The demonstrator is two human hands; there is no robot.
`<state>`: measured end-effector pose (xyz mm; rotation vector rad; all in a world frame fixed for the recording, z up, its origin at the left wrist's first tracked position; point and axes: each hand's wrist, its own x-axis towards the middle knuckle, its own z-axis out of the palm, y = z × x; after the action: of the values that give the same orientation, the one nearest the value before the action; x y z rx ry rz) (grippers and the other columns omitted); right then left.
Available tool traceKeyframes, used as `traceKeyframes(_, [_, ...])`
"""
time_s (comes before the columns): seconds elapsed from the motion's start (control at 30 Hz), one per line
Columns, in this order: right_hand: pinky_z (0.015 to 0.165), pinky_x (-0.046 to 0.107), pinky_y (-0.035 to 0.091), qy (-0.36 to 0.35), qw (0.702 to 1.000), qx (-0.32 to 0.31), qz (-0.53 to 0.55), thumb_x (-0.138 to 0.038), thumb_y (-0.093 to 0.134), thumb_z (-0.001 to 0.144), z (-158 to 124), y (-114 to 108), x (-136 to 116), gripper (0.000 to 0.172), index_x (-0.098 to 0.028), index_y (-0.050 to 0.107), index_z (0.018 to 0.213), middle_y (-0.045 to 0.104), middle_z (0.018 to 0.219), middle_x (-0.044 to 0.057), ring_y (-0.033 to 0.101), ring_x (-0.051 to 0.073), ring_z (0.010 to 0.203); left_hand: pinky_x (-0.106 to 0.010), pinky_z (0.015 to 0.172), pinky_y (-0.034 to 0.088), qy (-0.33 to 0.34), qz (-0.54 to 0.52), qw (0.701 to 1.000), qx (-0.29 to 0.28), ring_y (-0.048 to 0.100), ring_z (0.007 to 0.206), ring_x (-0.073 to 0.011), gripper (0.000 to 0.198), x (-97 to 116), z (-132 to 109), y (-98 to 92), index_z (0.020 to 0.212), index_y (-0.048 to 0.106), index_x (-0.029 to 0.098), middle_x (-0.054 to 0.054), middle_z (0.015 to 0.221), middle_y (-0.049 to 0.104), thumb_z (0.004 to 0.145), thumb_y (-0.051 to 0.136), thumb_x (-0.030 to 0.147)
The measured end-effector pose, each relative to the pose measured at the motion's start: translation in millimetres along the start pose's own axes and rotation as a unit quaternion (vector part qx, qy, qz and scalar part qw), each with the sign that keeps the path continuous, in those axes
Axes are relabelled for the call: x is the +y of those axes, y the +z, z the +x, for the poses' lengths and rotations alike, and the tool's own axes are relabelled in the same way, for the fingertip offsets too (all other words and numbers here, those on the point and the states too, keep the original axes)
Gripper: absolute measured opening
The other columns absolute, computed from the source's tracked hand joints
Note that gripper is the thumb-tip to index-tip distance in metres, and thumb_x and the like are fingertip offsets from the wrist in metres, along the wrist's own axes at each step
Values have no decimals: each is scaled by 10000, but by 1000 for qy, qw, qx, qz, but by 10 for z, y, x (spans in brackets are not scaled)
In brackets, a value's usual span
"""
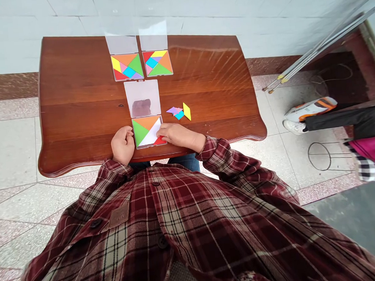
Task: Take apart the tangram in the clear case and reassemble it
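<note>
An open tangram case (139,147) lies on the table in front of me. An orange triangle (148,121) and a green triangle (139,132) sit in its tray, with bare white bottom beside them. My right hand (179,134) reaches over the tray's right side, its fingers closed on a red tangram piece (160,140) at the lower right corner, partly hidden by them. Curled beside the tray's left edge is my left hand (123,144), with nothing visible in it. To the right lie loose pieces: a yellow parallelogram (186,111), a blue square (179,115), and purple and pink triangles (174,110).
Two filled tangram cases (127,67) (158,63) stand open at the back of the wooden table (77,105), near the wall. On the right, another person's leg (329,125) stretches out by a white-and-orange bag (314,107); metal poles (315,50) lean nearby.
</note>
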<state>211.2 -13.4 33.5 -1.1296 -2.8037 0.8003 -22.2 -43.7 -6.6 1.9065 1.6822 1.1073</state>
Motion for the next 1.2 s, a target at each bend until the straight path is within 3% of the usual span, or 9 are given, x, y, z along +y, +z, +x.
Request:
traceKeyframes(0.13, [831, 290, 390, 14, 1000, 15, -9, -106, 486, 893, 0, 9, -37, 231, -126, 637, 1067, 593, 1056, 108, 542, 199, 947, -261, 762, 458, 0, 7, 1000, 0, 573, 760, -136, 207, 5, 2, -4, 855, 596, 176, -15, 789, 623, 797, 398, 181])
traceKeyframes(0.33, [819, 293, 413, 33, 999, 28, 4, -123, 494, 889, -40, 17, -84, 198, -140, 651, 1007, 618, 1023, 100, 563, 203, 936, -267, 764, 463, -9, 10, 1000, -7, 583, 768, -141, 205, 29, 6, -27, 844, 590, 180, -15, 787, 631, 799, 391, 193])
traceKeyframes(0.47, [872, 317, 429, 158, 977, 140, 24, -144, 459, 905, -138, -95, 77, 222, -159, 646, 1024, 636, 1025, 87, 572, 214, 986, -266, 755, 466, -7, 18, 1000, -6, 585, 761, -143, 214, 37, 9, -38, 838, 592, 184, -17, 783, 637, 789, 384, 198])
traceKeyframes(0.6, [864, 356, 452, 343, 913, 219, -3, -211, 486, 909, -241, -257, 319, 282, -126, 601, 1152, 604, 1133, 142, 582, 249, 991, -270, 752, 470, -4, 15, 1000, -4, 594, 766, -150, 227, 26, 7, -40, 843, 600, 184, -23, 785, 643, 792, 380, 205])
traceKeyframes(0.73, [838, 366, 466, 430, 884, 182, -11, -318, 572, 881, -226, -340, 451, 429, -110, 534, 1254, 561, 1214, 179, 594, 269, 982, -274, 763, 472, -13, 14, 1000, -7, 595, 774, -153, 222, 12, 1, -35, 846, 601, 187, -26, 800, 646, 801, 385, 216])
traceKeyframes(0.93, [819, 346, 464, 433, 890, 138, -24, -271, 562, 870, -182, -344, 549, 318, -137, 590, 1157, 578, 1180, 161, 612, 254, 948, -272, 757, 472, -22, 13, 1000, -8, 601, 776, -152, 237, 24, -6, -37, 864, 611, 185, -27, 804, 658, 810, 386, 236])
traceKeyframes(1.2, [777, 347, 452, 466, 870, 156, -29, -236, 574, 837, -260, -290, 614, 294, -114, 574, 1104, 636, 1077, 183, 608, 282, 959, -276, 768, 474, -21, 15, 1000, -11, 608, 788, -155, 242, 20, -4, -34, 874, 620, 192, -31, 820, 668, 811, 389, 229])
